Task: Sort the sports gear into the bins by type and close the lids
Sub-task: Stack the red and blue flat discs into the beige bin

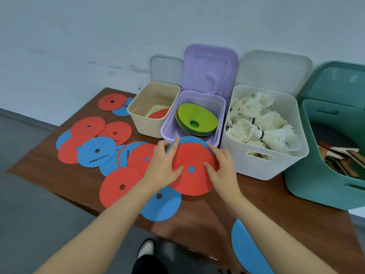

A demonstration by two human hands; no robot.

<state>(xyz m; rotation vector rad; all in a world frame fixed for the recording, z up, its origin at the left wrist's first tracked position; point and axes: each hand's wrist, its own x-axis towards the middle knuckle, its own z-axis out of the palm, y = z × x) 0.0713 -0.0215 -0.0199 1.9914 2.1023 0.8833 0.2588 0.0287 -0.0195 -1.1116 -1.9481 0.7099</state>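
Both my hands hold a small stack of flat discs, a red disc (194,180) on top with a blue one showing behind it, just in front of the purple bin (169,133). My left hand (164,165) grips the stack's left edge, thumb on the red face. My right hand (220,171) grips the right edge the same way. Several more red and blue flat discs (96,153) lie loose across the left of the brown table (276,204). The purple bin holds stacked cone markers, a green one (197,117) on top. One red disc (159,113) lies in the beige bin (138,119).
A white bin (262,165) holds white shuttlecocks (262,123). A teal bin (316,175) at the right holds paddles. All four lids stand open against the wall. One blue disc (246,248) overhangs the table's front edge. My shoe (146,248) shows on the floor below.
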